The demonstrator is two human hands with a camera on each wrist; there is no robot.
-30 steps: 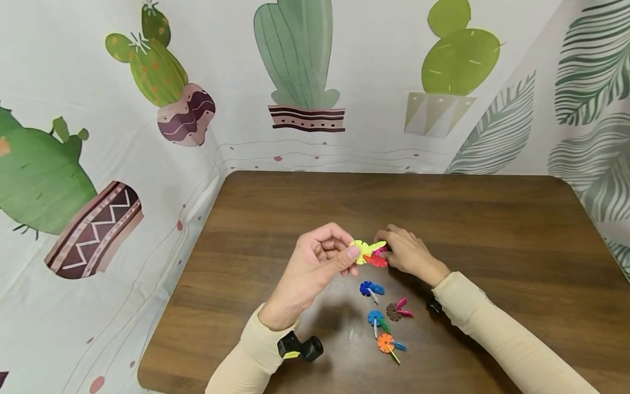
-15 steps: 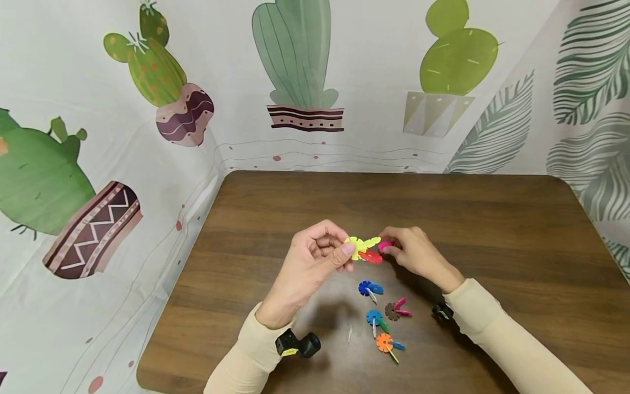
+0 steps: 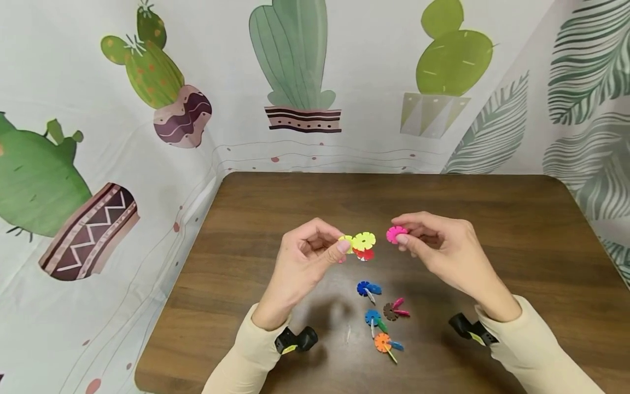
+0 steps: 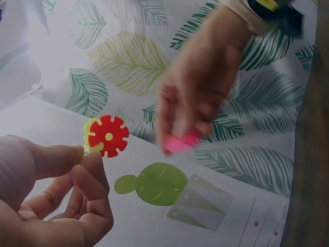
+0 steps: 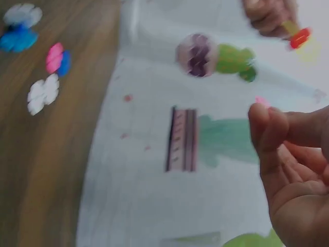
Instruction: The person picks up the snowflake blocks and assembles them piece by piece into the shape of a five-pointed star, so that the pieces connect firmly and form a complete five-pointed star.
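Left hand point(image 3: 309, 265): you pinch a yellow-and-red disc cluster point(image 3: 364, 241).
Right hand point(image 3: 449, 243): you pinch a pink disc point(image 3: 394, 235), apart.
Slots: joining seems underway; the next move calls for lining up.

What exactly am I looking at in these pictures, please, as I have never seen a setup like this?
There is no robot here, only a person's left hand and right hand, both bare, with a small black camera worn on each wrist. The head picture comes from a camera on the person's head, looking forward and down. Each wrist picture shows its own hand close up, with the other hand farther off.

On the brown table lie four little clusters, with a dark blue disc, a brown disc, a light blue disc and an orange disc, plus a pale piece.

The left hand pinches joined yellow and red discs; the right pinches a separate pink disc.
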